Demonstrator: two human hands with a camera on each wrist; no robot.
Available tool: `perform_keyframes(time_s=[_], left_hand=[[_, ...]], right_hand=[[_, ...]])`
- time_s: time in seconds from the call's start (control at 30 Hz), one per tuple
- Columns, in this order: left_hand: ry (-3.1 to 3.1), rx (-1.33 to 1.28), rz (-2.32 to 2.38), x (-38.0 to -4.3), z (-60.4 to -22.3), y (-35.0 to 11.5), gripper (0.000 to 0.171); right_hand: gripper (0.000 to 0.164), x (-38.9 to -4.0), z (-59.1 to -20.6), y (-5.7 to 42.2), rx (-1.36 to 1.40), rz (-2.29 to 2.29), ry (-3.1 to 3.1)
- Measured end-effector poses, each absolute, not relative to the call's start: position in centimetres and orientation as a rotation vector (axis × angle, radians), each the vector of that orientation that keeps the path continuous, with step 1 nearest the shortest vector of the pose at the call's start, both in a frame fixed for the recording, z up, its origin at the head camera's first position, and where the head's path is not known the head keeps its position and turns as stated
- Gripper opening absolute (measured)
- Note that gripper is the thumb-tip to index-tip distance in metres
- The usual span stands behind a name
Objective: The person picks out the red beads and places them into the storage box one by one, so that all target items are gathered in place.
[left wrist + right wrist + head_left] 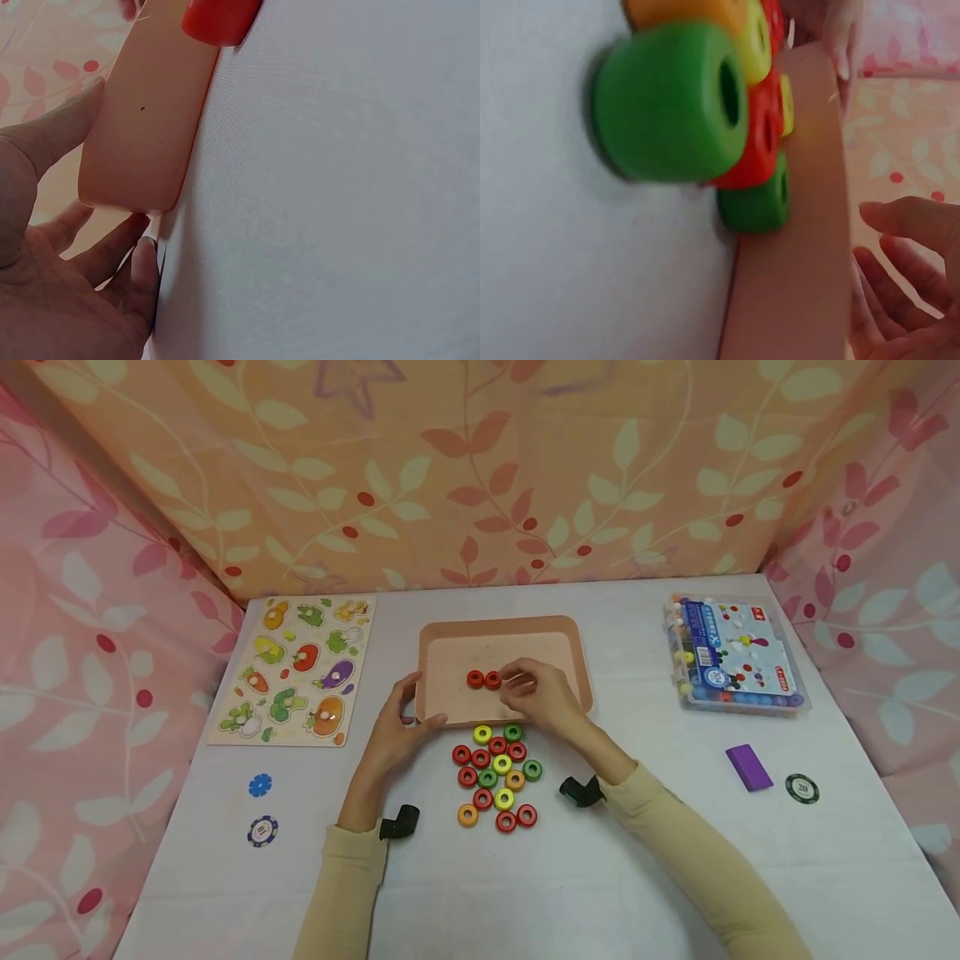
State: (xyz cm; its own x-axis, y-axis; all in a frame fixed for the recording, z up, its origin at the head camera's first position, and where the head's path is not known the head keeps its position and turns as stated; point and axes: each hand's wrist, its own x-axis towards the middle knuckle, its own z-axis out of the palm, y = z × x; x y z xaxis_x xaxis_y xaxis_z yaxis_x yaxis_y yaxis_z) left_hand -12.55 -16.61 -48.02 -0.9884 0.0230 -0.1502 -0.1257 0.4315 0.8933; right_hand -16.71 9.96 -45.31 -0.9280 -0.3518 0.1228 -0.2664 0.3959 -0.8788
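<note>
In the head view my left hand point(401, 722) holds the near left corner of a pinkish-beige tray point(424, 652), fingers along its left side and thumb at its front rim. The left wrist view shows that thumb against the rim and the other fingers round the tray's end. Over the inside of the tray is my right hand point(542, 693), loosely bent, its fingertips right beside a red ring bead point(492, 680). Another red ring bead point(475, 679) lies to its left. Thumb and fingers stand apart with nothing between them in the right wrist view.
Several red, yellow, green and orange ring beads point(502, 765) lie before the tray. A vegetable puzzle board point(300, 672) sits at left above two chips point(261, 810). Rightward are a boxed ball-and-stick set point(738, 653), a purple block point(748, 767) and a dark chip point(802, 788).
</note>
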Motion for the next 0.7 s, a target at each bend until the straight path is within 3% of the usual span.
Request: perform_keyframes(time_s=[0.3,0.53,0.7], left_hand=[[2.519,-0.102,1.613,-12.5,-47.9,-16.6,0.084],[2.523,-0.065,1.628,-12.5,-47.8,-16.6,0.084],[2.522,-0.056,1.636,-12.5,-47.7,-16.6,0.083]], right_hand=[[0.028,-13.4,-44.0,9.4,-0.846,-1.488,2.393],[0.037,-11.8,-45.4,7.6,-0.9,-1.324,2.292],[0.031,-11.2,-46.5,6.4,-0.908,-1.154,2.445]])
